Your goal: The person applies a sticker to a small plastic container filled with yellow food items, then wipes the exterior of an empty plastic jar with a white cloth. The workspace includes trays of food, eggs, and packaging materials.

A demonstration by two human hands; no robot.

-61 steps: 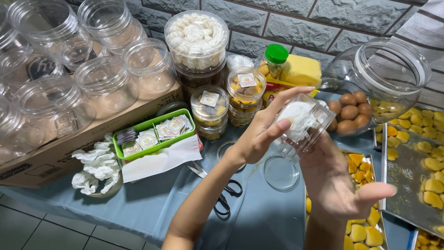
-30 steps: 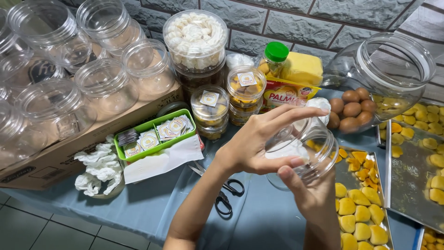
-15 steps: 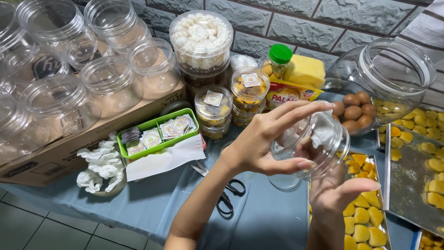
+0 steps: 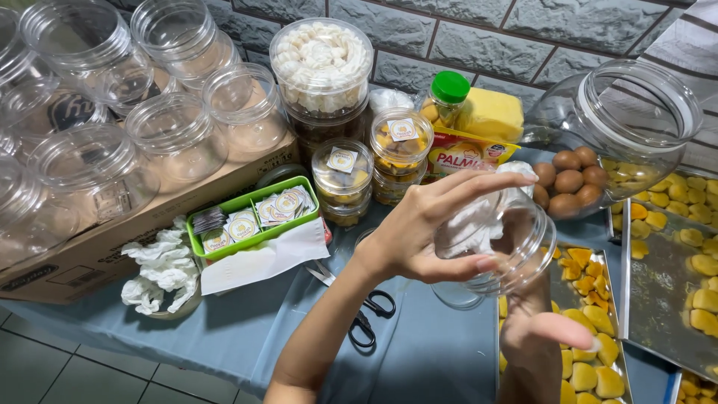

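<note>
My left hand (image 4: 419,236) grips a clear plastic jar (image 4: 527,243) from the outside, thumb under it and fingers over the top, holding it tilted above the table. A white tissue (image 4: 475,224) is bunched inside the jar. My right hand (image 4: 542,337) comes up from below. Its fingers reach into the jar's mouth against the tissue, and its thumb stays outside. A clear round lid (image 4: 456,295) lies on the blue cloth just under the jar.
Black scissors (image 4: 370,314) lie by my left forearm. A green tray of stickers (image 4: 250,213), crumpled tissues (image 4: 161,273), a cardboard box (image 4: 112,239) with empty jars, filled cookie tubs (image 4: 342,176), brown eggs (image 4: 568,176), a big clear jar (image 4: 636,112) and cookie trays (image 4: 658,299) surround them.
The jar came down from in front of the eggs and turned in my left hand. My right hand, open-palmed below it before, now has its fingers up inside the jar.
</note>
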